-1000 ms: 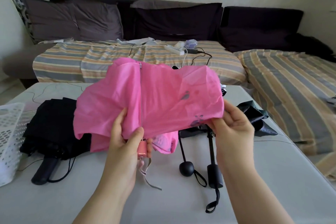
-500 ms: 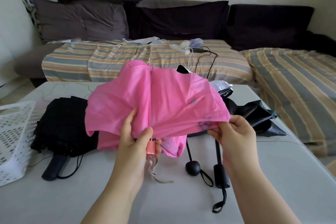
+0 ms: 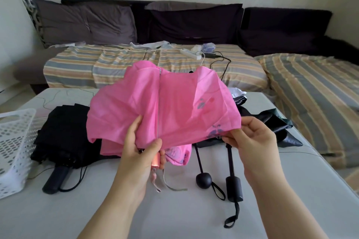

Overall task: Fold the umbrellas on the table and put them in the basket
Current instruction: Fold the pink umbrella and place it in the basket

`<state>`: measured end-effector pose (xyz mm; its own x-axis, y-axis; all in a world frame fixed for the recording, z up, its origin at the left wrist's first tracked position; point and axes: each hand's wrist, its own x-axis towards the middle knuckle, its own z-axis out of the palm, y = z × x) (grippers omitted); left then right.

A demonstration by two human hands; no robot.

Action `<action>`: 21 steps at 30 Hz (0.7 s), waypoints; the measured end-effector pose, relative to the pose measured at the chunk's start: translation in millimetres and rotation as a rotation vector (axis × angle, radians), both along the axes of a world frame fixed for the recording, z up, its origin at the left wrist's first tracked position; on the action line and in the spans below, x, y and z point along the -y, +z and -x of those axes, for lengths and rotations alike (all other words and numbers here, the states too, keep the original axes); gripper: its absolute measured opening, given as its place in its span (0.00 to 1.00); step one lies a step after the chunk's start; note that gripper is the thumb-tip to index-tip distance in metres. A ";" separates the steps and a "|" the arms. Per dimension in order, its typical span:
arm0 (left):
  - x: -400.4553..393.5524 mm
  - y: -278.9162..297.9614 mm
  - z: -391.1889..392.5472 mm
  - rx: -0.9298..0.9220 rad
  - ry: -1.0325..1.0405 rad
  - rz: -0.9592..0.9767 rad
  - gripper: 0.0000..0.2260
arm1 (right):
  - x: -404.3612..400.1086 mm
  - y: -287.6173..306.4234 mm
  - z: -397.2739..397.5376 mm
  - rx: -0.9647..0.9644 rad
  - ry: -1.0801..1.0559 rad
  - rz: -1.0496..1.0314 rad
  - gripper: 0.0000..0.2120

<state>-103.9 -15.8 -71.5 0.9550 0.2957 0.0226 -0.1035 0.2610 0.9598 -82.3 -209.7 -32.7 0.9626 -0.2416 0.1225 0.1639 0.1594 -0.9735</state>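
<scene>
Fingers of the left hand (image 3: 139,153) curl around the pink umbrella (image 3: 163,106), the thumb pressed against the thin metal shaft just above the peach handle (image 3: 156,160) and the other fingers spread up behind the fabric. Over on the other side, the right hand (image 3: 252,139) pinches the lower edge of the pink fabric between thumb and bent fingers, next to a purple print. Held this way, the umbrella hangs above the grey table (image 3: 116,209), its fabric loose and bunched, its wrist cord dangling below the handle.

Left of it, a black umbrella (image 3: 62,132) lies flat on the table with its handle pointing toward the person. More black umbrellas (image 3: 272,128) lie behind and to the right, two of their handles sticking out near the right hand. At the left edge of the table sits a white basket (image 3: 13,141) with a perforated wall. Beyond the table is a sofa (image 3: 155,60) with striped covers and dark cushions.
</scene>
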 end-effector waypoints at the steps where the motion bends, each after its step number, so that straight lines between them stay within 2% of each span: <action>1: 1.3 -1.4 -0.8 0.011 0.018 -0.001 0.28 | -2.9 -0.9 0.1 0.032 0.002 -0.060 0.05; 3: 4.6 -2.4 -1.7 0.044 0.051 -0.018 0.28 | -8.7 -4.1 -0.4 0.058 0.037 -0.250 0.05; 6: 3.7 -2.0 -1.5 0.088 0.060 -0.112 0.29 | -8.8 -8.7 -5.6 -0.043 0.173 -0.501 0.16; 8: -0.8 -2.5 -0.5 0.097 0.030 -0.150 0.29 | -1.1 -8.3 -9.4 -0.118 0.301 -0.561 0.21; 9: -2.8 -2.5 0.0 0.088 -0.001 -0.157 0.30 | 3.3 -6.6 -10.8 -0.152 0.321 -0.499 0.20; 12: -3.8 -0.2 5.0 0.048 -0.077 -0.213 0.30 | 8.3 -9.1 -16.4 -0.240 0.234 -0.102 0.14; 14: -1.2 1.5 7.9 0.034 -0.100 -0.230 0.29 | 5.4 -13.6 -18.7 -0.229 0.145 0.031 0.13; 16: -0.1 1.4 8.2 0.032 -0.091 -0.195 0.28 | 3.7 -11.3 -15.2 -0.119 -0.012 0.064 0.08; 18: -1.0 -0.6 6.5 0.033 -0.065 -0.132 0.28 | 6.3 -8.3 -11.7 0.066 -0.114 0.002 0.10; 21: -0.9 0.7 5.0 0.037 -0.051 -0.102 0.29 | 8.5 -4.7 -9.9 0.179 -0.099 -0.060 0.13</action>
